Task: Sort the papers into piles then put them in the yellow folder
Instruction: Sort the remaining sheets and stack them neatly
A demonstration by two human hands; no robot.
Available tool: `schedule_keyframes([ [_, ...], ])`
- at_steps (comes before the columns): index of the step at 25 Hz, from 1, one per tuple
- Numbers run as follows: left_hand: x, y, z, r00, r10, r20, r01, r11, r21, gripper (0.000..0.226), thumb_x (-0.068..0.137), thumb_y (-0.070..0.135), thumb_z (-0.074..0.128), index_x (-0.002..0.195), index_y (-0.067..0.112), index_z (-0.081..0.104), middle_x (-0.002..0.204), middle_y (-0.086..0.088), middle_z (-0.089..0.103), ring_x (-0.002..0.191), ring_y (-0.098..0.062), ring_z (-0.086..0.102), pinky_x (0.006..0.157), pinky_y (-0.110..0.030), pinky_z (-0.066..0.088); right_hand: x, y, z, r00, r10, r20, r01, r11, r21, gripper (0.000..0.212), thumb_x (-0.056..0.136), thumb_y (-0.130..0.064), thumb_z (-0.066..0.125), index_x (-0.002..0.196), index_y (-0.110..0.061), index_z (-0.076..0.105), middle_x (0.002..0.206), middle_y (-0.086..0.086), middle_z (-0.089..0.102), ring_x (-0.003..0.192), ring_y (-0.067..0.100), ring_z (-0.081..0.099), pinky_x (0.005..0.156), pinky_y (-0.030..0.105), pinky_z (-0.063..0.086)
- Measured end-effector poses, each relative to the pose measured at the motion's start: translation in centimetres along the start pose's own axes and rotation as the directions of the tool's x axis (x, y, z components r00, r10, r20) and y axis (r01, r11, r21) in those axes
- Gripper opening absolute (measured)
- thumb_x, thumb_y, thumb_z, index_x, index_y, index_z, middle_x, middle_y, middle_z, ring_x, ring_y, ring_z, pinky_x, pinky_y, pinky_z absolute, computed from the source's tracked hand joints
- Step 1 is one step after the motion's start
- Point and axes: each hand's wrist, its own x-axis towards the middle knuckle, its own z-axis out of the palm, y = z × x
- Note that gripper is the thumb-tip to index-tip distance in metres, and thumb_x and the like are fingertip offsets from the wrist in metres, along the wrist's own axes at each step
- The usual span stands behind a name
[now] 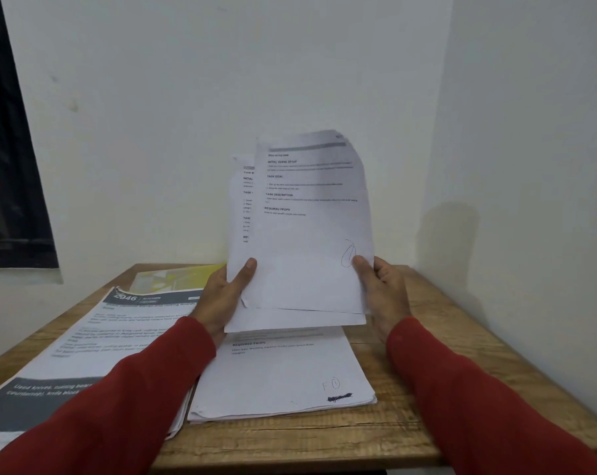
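Sleeves: two red fabric sleeves fill the lower corners, both forearms reaching forward over the desk.
Desk: brown wood-grain desk set into a corner of pale walls; carries both piles and the folder.
Left pile: white printed sheets with dark grey header and footer bands, lying flat at the left, partly under the left sleeve; apparently one sorted category.
Middle pile: plain white typed sheets with a handwritten mark near the lower corner, stacked flat just beside the left pile; apparently a second category.
Held sheaf: loose white typed sheets, raised upright above the middle pile, fanned so a rear sheet shows at the left, probably to read headings before sorting.
Left hand: thumb on the front, fingers curled behind the lower left edge, clamped on the sheaf.
Right hand: thumb pressed to the front lower right corner, fingers behind; grips the sheaf.
Yellow folder: flat yellow card folder at the desk's far edge, behind the left pile, partly covered; no papers visibly in it yet.
Stage: sorting in progress, by appearance.
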Motion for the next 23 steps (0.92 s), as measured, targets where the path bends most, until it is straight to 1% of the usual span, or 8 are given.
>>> schedule_keyframes([
  [2, 0.1, -0.1, -0.1, 1.0, 0.015, -0.011, -0.015, 1.0, 0.005, 0.027, 0.098, 0.03, 0.06, 0.117, 0.013, 0.068, 0.109, -0.008, 0.076, 0.094, -0.024, 0.075, 0.075, -0.037, 0.063, 0.5, 0.1, -0.5, 0.998, -0.028, -0.061, 0.024, 0.998, -0.065, 0.034, 0.095, -0.034, 0.063, 0.094, -0.001, 0.067, 0.092, 0.014, 0.071, 0.087, 0.024, 0.065, 0.086, 0.047, 0.055],
  [5, 0.1, -0.1, -0.2, 0.998, 0.048, -0.037, -0.049, 0.999, -0.011, 0.024, 0.098, 0.027, 0.06, 0.117, 0.014, 0.068, 0.109, -0.008, 0.076, 0.092, -0.023, 0.075, 0.073, -0.034, 0.062, 1.5, -0.6, -2.5, 0.893, -0.149, -0.426, 0.084, 0.982, -0.166, 0.023, 0.098, -0.025, 0.06, 0.085, -0.008, 0.068, 0.078, 0.001, 0.064, 0.08, 0.016, 0.058, 0.078, 0.033, 0.047],
  [8, 0.1, 0.2, -0.5, 0.996, 0.077, -0.053, -0.08, 0.995, -0.057, 0.025, 0.099, 0.026, 0.059, 0.12, 0.015, 0.067, 0.109, -0.005, 0.076, 0.095, -0.021, 0.074, 0.074, -0.031, 0.062, 2.0, -1.4, -5.4, 0.686, -0.207, -0.697, -0.009, 0.956, -0.292, 0.026, 0.099, -0.018, 0.055, 0.112, -0.003, 0.073, 0.105, 0.014, 0.073, 0.102, 0.027, 0.066, 0.086, 0.028, 0.046],
  [10, 0.2, 0.4, -0.6, 0.996, 0.083, -0.046, -0.086, 0.993, -0.078, 0.027, 0.099, 0.025, 0.058, 0.122, 0.013, 0.067, 0.112, -0.006, 0.076, 0.098, -0.023, 0.073, 0.079, -0.033, 0.062, 2.0, -1.2, -6.1, 0.658, -0.215, -0.722, -0.047, 0.945, -0.324, 0.03, 0.1, -0.017, 0.054, 0.119, 0.0, 0.069, 0.108, 0.012, 0.07, 0.101, 0.024, 0.063, 0.085, 0.022, 0.042],
  [14, 0.2, 0.5, -0.4, 0.997, 0.061, -0.039, -0.064, 0.995, -0.074, 0.026, 0.099, 0.026, 0.058, 0.12, 0.014, 0.067, 0.11, -0.006, 0.076, 0.095, -0.02, 0.074, 0.078, -0.032, 0.062, 1.4, -0.9, -3.7, 0.909, -0.145, -0.39, 0.039, 0.963, -0.267, 0.023, 0.099, -0.021, 0.059, 0.082, -0.007, 0.067, 0.075, 0.004, 0.058, 0.073, 0.018, 0.053, 0.074, 0.031, 0.043],
  [16, 0.4, 0.4, -0.6, 0.999, 0.028, -0.041, -0.032, 0.995, -0.099, 0.028, 0.1, 0.027, 0.058, 0.123, 0.013, 0.065, 0.114, -0.007, 0.075, 0.1, -0.023, 0.073, 0.08, -0.036, 0.062, 0.5, -0.8, -1.7, 0.992, -0.046, -0.119, 0.032, 0.993, -0.113, 0.018, 0.101, -0.022, 0.058, 0.093, -0.011, 0.071, 0.09, 0.011, 0.073, 0.085, 0.023, 0.067, 0.081, 0.039, 0.054],
  [19, 0.8, 0.3, -0.9, 0.997, -0.036, -0.061, 0.026, 0.986, -0.162, 0.032, 0.099, 0.029, 0.059, 0.128, 0.015, 0.063, 0.118, -0.008, 0.073, 0.107, -0.028, 0.071, 0.088, -0.045, 0.058, -0.9, -1.3, 0.8, 0.991, 0.04, 0.125, -0.044, 0.999, 0.031, 0.023, 0.105, -0.021, 0.05, 0.115, -0.014, 0.069, 0.114, 0.008, 0.075, 0.105, 0.024, 0.07, 0.09, 0.039, 0.057],
  [23, 1.1, 0.1, -1.0, 0.996, -0.066, -0.062, 0.054, 0.981, -0.184, 0.036, 0.098, 0.03, 0.061, 0.13, 0.013, 0.063, 0.119, -0.01, 0.073, 0.11, -0.03, 0.069, 0.097, -0.049, 0.053, -1.4, -1.3, 1.4, 0.983, 0.04, 0.18, -0.054, 0.996, 0.074, 0.027, 0.104, -0.023, 0.05, 0.122, -0.012, 0.066, 0.12, 0.009, 0.072, 0.113, 0.027, 0.068, 0.093, 0.038, 0.057],
])
